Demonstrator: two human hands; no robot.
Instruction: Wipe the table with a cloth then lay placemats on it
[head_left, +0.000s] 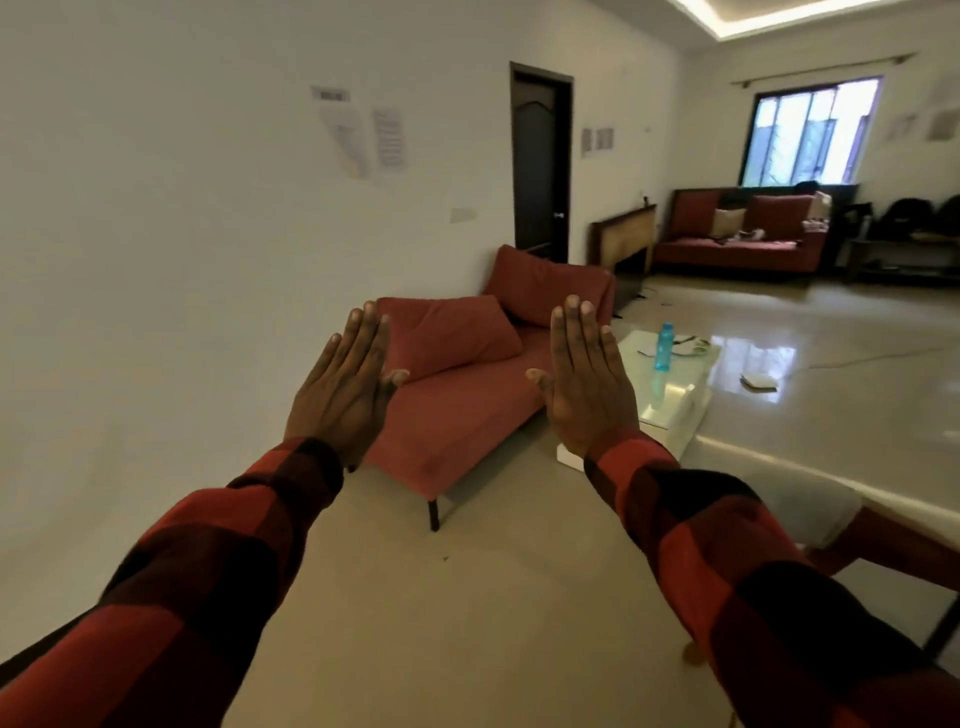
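Both hands flat, fingers spread, holding nothing: left hand (345, 387), right hand (587, 384). No cloth or placemats visible. White table (670, 395) sits at two o'clock from the right hand, which is nearer; long axis runs away from the person.

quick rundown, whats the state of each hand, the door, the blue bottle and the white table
left hand: raised, open flat, fingers together, holding nothing
right hand: raised, open flat, holding nothing
dark door: looks shut
blue bottle: upright on the table, cap on
white table: glossy, carries the bottle and a few small items, no placemats laid
red sofa: unoccupied, cushions resting on it
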